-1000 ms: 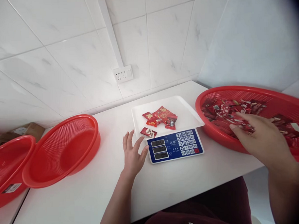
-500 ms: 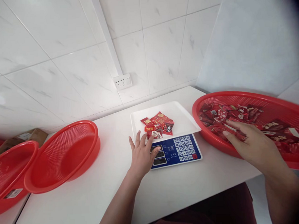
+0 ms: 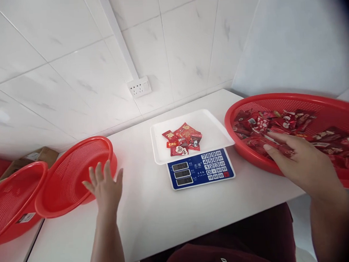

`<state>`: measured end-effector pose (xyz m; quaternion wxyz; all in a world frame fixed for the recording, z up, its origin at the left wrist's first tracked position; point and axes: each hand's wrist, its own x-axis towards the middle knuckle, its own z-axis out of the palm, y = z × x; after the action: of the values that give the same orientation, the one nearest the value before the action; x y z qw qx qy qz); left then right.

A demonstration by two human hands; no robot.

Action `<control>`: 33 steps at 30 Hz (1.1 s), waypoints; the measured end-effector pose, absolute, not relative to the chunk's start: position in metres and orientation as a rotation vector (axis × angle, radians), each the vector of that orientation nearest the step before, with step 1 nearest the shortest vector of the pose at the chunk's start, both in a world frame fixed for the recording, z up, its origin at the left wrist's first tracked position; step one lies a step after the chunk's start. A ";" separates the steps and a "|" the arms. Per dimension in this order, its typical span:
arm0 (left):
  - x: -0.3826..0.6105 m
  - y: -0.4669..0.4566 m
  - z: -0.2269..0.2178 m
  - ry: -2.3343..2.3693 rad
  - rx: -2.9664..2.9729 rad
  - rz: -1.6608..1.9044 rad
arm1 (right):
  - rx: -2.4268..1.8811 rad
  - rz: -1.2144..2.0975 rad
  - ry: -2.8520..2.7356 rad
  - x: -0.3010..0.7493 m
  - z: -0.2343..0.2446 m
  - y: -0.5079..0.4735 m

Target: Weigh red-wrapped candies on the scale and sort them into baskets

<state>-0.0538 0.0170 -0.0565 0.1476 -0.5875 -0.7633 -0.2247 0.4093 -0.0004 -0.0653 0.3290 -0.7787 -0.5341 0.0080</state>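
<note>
- Beside the middle basket (image 3: 70, 184): left hand (image 3: 107, 190), grip spread wide
- Over the right basket (image 3: 288, 97): right hand (image 3: 304, 162); cannot tell whether its grip holds anything
- On the scale's tray (image 3: 214, 125): red packets (image 3: 182, 138), overlapping

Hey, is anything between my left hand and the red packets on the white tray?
Nothing visible stands in the way: from the left hand, near the edge of a red basket, the route crosses only the tabletop and the low rim of the white tray to the red packets.
</note>
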 end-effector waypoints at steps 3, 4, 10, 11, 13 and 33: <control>-0.080 0.002 -0.047 -2.308 -1.538 -0.559 | -2.027 0.012 -1.404 0.408 -0.065 0.000; -0.086 -0.001 -0.045 -2.335 -1.501 -0.545 | -2.025 0.009 -1.408 0.408 -0.065 0.000; -0.094 -0.002 -0.045 -2.454 -1.510 -0.486 | -2.034 -0.008 -1.416 0.409 -0.067 0.000; -0.093 -0.001 -0.046 -2.453 -1.528 -0.484 | -2.037 -0.011 -1.417 0.409 -0.067 0.000; -0.090 0.003 -0.050 -2.437 -1.567 -0.480 | -2.048 -0.013 -1.415 0.410 -0.067 0.000; -0.016 -0.003 -0.083 -1.817 -2.024 -0.755 | -1.758 -0.256 -1.435 0.383 -0.066 0.002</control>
<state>-0.0164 -0.0026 -0.0834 0.1588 -0.7081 -0.6354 -0.2639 0.3829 0.0024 -0.0660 0.4160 -0.7001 -0.5714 -0.1018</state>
